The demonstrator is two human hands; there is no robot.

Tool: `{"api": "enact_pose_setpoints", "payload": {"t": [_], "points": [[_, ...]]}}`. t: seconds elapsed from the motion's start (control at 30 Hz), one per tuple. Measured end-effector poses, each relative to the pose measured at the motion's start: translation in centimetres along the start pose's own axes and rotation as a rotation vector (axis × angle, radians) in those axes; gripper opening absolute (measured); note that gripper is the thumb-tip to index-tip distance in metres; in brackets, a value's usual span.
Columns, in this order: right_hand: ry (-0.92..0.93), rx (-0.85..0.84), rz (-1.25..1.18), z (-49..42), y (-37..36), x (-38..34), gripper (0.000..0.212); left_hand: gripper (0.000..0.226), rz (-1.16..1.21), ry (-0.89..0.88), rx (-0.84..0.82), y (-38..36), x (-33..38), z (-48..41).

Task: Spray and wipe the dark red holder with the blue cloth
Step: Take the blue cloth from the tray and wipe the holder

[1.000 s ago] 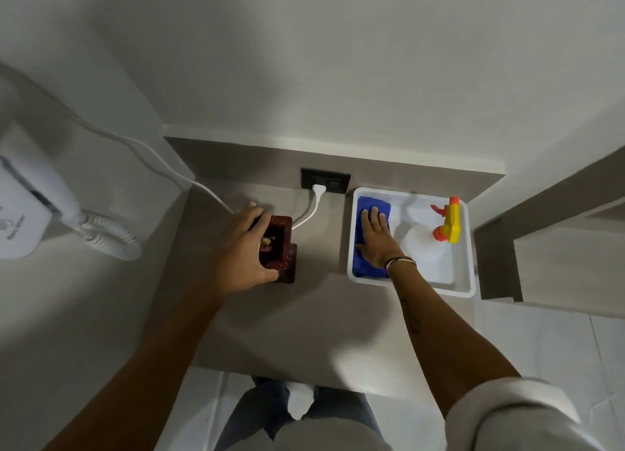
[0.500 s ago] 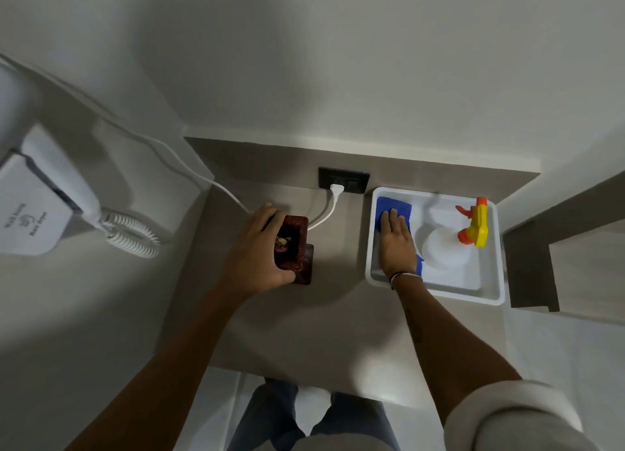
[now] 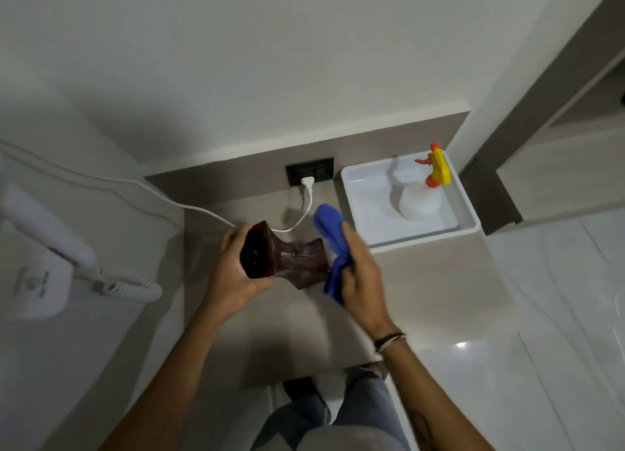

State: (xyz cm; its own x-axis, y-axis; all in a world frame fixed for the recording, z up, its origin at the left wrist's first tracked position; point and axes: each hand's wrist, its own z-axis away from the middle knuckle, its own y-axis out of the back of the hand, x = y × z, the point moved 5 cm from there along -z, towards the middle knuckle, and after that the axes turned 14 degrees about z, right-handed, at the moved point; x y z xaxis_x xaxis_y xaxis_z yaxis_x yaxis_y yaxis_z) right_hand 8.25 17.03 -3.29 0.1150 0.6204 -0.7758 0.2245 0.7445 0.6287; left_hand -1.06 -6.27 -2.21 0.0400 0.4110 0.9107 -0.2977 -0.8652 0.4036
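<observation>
The dark red holder (image 3: pixel 293 260) is tipped on its side above the grey counter, its square mouth facing left. My left hand (image 3: pixel 233 272) grips it around that mouth end. My right hand (image 3: pixel 359 268) is closed on the bunched blue cloth (image 3: pixel 332 231), which touches the holder's base end on the right. The white spray bottle (image 3: pixel 420 200) with a yellow and orange trigger stands in the white tray (image 3: pixel 468 210) at the back right, apart from both hands.
A black wall socket (image 3: pixel 309 172) with a white plug and cable sits behind the holder. A white wall-mounted hair dryer (image 3: pixel 44 274) with a coiled cord hangs at the left. The counter's front edge (image 3: pixel 304 376) is near my legs.
My left hand lifted the holder off the counter and tipped it sideways. My right hand took the blue cloth out of the tray and brought it to the holder.
</observation>
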Motion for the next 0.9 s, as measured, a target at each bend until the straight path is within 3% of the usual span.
{"api": "enact_pose_setpoints", "payload": {"t": [0.17,0.37,0.47,0.53,0.63,0.73,0.8,0.9], "points": [[0.19,-0.222,0.009,2.2,-9.5,-5.0,0.072,0.098,-0.032,-0.003,-0.002,0.8,-1.0,0.1],[-0.054,-0.208,0.134,1.4,-8.3,2.2,0.078,0.108,-0.102,-0.026,-0.048,1.7,-1.0,0.0],[0.145,-0.212,-0.006,1.0,-9.7,-4.0,0.069,0.103,-0.114,-0.027,-0.057,1.2,-0.2,-0.5],[0.152,-0.279,-0.113,1.3,-10.5,-5.1,0.065,0.103,-0.113,-0.016,-0.054,1.2,0.5,-0.5],[0.081,-0.287,0.058,0.6,-8.8,-1.2,0.085,0.108,-0.134,-0.009,-0.038,1.1,0.6,0.0],[-0.054,-0.324,0.08,-0.1,-7.3,0.3,0.076,0.108,-0.151,-0.003,-0.018,0.7,0.7,0.3],[0.051,-0.299,-0.048,-0.4,-7.4,-3.8,0.066,0.105,-0.133,0.006,-0.017,0.5,0.8,0.1],[0.24,-0.276,-0.056,0.6,-8.9,-5.6,0.065,0.098,-0.096,0.028,-0.013,0.1,1.1,0.1]]}}
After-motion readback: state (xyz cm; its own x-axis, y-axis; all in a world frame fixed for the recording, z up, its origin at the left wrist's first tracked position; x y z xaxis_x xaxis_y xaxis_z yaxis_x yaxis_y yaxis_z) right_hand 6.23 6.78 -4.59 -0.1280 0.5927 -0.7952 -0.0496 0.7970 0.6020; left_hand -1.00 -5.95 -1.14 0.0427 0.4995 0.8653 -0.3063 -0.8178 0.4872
